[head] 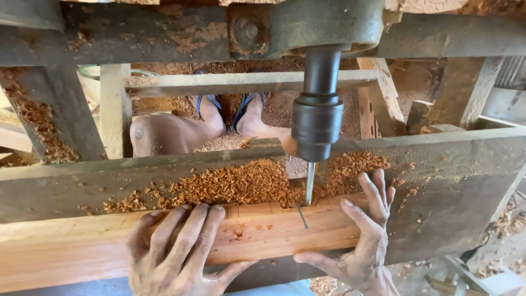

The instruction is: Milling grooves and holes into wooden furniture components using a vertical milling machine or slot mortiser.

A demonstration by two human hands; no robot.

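Nearest to us, our 2 hands press down on a long reddish wooden bar [274,233] that lies across the grey machine table [455,181]. Our left hand [178,252] lies flat on top of the bar, fingers spread and curled over its far edge, thumb under the near edge. Our right hand [364,241] clasps the bar's right end, fingers over the top, thumb on the near side. Between them, the thin drill bit [309,183] under the dark chuck [316,123] meets the bar's far edge. Orange shavings [235,183] are heaped just beyond. Farther off, our feet in blue sandals [230,109] stand on sawdust.
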